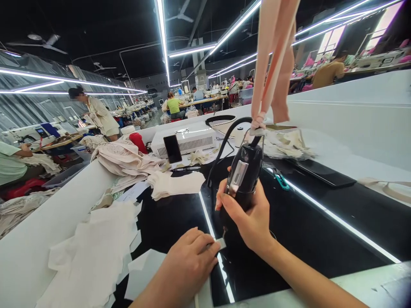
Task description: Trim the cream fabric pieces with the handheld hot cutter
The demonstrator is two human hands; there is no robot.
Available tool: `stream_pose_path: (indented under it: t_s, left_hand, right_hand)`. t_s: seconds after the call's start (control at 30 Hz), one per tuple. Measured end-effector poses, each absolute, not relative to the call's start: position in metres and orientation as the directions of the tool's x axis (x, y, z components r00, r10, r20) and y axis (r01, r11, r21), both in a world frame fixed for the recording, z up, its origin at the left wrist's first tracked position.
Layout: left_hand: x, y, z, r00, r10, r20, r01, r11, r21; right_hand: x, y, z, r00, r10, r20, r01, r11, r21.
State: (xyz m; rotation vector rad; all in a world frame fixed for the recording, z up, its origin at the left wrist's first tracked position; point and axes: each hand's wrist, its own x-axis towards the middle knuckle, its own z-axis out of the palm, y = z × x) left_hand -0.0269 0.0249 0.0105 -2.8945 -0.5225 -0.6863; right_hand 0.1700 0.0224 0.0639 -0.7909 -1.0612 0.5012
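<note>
2 hands over black table [305, 231], right hand [248, 216] gripping black tool [242, 177], left hand [189, 265] pinching small strip [221, 243]

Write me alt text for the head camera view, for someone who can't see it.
A person's right hand holds a black handheld tool upright over a glossy black table, with pale pink fabric strips hanging onto its tip. The left hand rests on the table, pinching a small pale piece. Cream fabric pieces lie to the left in a garment workshop.
</note>
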Motion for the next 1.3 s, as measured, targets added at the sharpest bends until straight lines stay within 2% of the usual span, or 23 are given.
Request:
stream_pose_path:
  t_s: [1.03,1.3]
  left_hand:
    - [-0.026,0.020,0.011,0.823,0.330,0.462,0.371,-0.928,0.001]
    - [-0.024,0.018,0.016,0.822,0.352,0.447,0.372,-0.927,0.046]
  right_hand:
    - [0.169,0.013,0.070,0.429,0.692,0.580,-0.062,0.664,-0.746]
    - [0.167,0.009,0.069,0.432,0.685,0.587,-0.066,0.673,-0.737]
